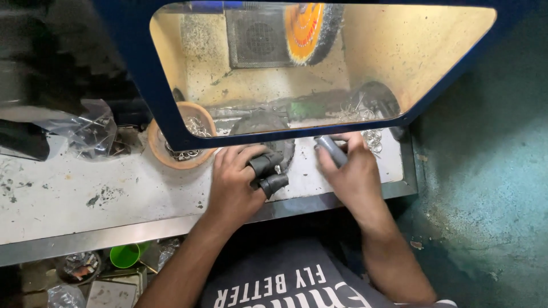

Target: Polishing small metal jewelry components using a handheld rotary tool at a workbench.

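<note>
My left hand (pixel 235 181) rests on the white bench top, with dark rubber finger guards (pixel 267 173) over two fingertips, beside a dark round dish (pixel 268 126). To its right, my right hand (pixel 351 171) also wears a grey finger guard (pixel 331 150) and reaches toward a pile of small metal rings (pixel 365 122). Whether either hand pinches a ring is hidden. Behind a blue-framed clear shield (pixel 319 63) spins an orange and dark buffing wheel (pixel 313 28).
An orange bowl (pixel 162 149) of metal rings sits left of my hands. A clear plastic bag (pixel 91 131) with small metal parts lies further left. The bench edge (pixel 142 228) runs below my wrists; a green cup (pixel 127 255) and tins are under it. A teal wall (pixel 491 171) is at right.
</note>
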